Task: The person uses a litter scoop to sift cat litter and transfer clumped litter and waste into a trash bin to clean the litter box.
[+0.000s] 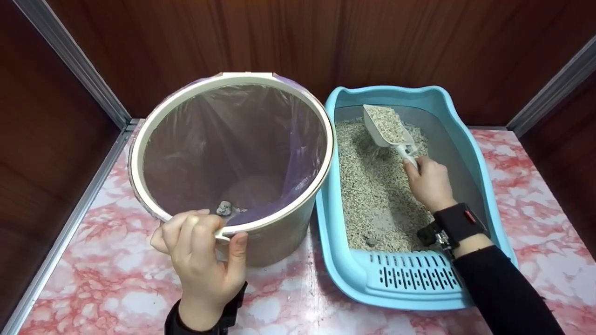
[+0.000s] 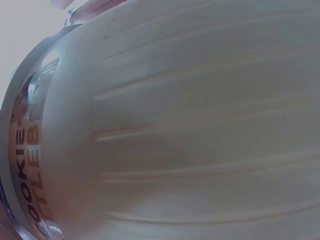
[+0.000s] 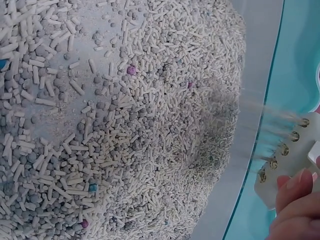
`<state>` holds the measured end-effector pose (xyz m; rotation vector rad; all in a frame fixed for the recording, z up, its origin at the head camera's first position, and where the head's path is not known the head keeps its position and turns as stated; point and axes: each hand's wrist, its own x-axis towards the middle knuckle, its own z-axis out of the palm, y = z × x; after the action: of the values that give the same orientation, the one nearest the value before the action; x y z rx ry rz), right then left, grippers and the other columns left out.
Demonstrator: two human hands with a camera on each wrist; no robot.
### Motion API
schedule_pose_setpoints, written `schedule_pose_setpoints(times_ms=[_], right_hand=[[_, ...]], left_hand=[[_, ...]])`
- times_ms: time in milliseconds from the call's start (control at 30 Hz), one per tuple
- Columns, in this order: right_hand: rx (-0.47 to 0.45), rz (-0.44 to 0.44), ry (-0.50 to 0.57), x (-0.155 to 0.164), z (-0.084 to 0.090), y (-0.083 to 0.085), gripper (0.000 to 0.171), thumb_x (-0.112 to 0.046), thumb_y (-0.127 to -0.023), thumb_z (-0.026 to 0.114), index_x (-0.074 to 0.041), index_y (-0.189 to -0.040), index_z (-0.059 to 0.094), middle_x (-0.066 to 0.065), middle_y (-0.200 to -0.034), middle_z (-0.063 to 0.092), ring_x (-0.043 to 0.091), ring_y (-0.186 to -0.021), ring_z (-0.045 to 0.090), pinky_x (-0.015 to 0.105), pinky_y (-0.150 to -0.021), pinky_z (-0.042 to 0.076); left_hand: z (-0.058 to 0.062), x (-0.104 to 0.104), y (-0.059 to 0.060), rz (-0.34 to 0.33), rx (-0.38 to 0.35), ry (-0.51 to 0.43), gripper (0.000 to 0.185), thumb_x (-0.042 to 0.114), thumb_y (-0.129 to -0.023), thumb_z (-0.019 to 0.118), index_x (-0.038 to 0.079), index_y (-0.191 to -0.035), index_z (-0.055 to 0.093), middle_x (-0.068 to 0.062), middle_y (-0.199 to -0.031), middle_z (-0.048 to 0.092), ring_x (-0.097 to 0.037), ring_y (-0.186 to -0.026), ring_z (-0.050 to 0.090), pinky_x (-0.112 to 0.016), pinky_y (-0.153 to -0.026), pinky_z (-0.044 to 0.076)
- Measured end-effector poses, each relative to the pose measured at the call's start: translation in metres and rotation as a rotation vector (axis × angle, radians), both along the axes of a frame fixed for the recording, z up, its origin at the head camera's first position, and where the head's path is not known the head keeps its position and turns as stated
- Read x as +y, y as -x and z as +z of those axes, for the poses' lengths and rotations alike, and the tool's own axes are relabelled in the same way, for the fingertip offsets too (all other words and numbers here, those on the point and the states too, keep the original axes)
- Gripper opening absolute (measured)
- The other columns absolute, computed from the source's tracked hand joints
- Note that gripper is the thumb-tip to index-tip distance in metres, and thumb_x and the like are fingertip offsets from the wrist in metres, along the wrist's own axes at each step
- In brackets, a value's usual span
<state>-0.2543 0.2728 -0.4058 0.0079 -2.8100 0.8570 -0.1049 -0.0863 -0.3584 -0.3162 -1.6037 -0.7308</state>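
My left hand (image 1: 200, 251) grips the near rim of a round, cream-coloured trash bin (image 1: 326, 153), fingers over the edge and thumb on the outside. A thin purple bag (image 1: 298, 149) lines the bin, and a grey litter clump (image 1: 224, 208) lies inside at the bottom. My right hand (image 1: 430, 184) holds a white litter scoop (image 1: 404, 152) by its handle, above the far part of a blue litter box (image 1: 333, 260). Pale pellet litter heaps the scoop. In the right wrist view, litter streams from holes in the scoop (image 3: 287, 167).
Pellet litter (image 1: 372, 195) covers much of the box floor, with a small dark clump (image 1: 370, 241) near the front. A slotted step (image 1: 414, 272) forms the box's near end. Brown panels (image 1: 288, 37) enclose the back and sides of the red-and-white marbled surface (image 1: 135, 298).
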Motion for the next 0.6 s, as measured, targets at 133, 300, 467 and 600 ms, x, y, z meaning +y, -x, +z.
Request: schedule_pose_setpoints(times_ms=[133,300,467,600], right_hand=[[0.018,-0.004,-0.01,-0.0001,0.0005,-0.0002,0.037,-0.029,-0.106,0.046,-0.002,-0.083,0.058,0.0,-0.06,0.04,0.014,-0.049,0.035,0.031,-0.052,0.029],[0.076,-0.034,-0.031,-0.0014,0.0002,-0.0005,0.032,-0.024,-0.101,0.054,0.0,-0.081,0.06,0.006,-0.063,0.048,0.018,-0.052,0.04,0.033,-0.056,0.032],[0.101,-0.075,-0.022,-0.0009,-0.0007,-0.001,0.027,-0.02,-0.096,0.062,0.007,-0.096,0.067,0.022,-0.078,0.065,0.027,-0.06,0.054,0.032,-0.059,0.037],[0.104,-0.075,-0.024,-0.0008,-0.0016,-0.0019,0.028,-0.018,-0.094,0.064,0.008,-0.102,0.067,0.025,-0.083,0.068,0.026,-0.06,0.055,0.031,-0.059,0.037]], left_hand=[[-0.0003,0.0001,0.0,-0.002,0.001,0.004,0.053,0.049,-0.099,0.053,0.002,-0.076,0.052,-0.012,-0.068,0.048,-0.032,-0.082,0.044,-0.039,-0.091,0.018],[-0.0005,-0.0003,0.0,0.0,0.004,0.009,0.053,0.049,-0.099,0.052,0.002,-0.076,0.052,-0.012,-0.068,0.047,-0.032,-0.083,0.043,-0.039,-0.091,0.017],[0.0001,-0.0004,0.0001,-0.002,0.008,0.012,0.052,0.048,-0.1,0.052,0.002,-0.077,0.052,-0.011,-0.068,0.046,-0.032,-0.082,0.042,-0.039,-0.09,0.017],[0.0004,0.0,0.0005,-0.002,0.018,0.01,0.052,0.048,-0.1,0.052,0.002,-0.077,0.052,-0.01,-0.067,0.045,-0.032,-0.081,0.042,-0.038,-0.091,0.018]])
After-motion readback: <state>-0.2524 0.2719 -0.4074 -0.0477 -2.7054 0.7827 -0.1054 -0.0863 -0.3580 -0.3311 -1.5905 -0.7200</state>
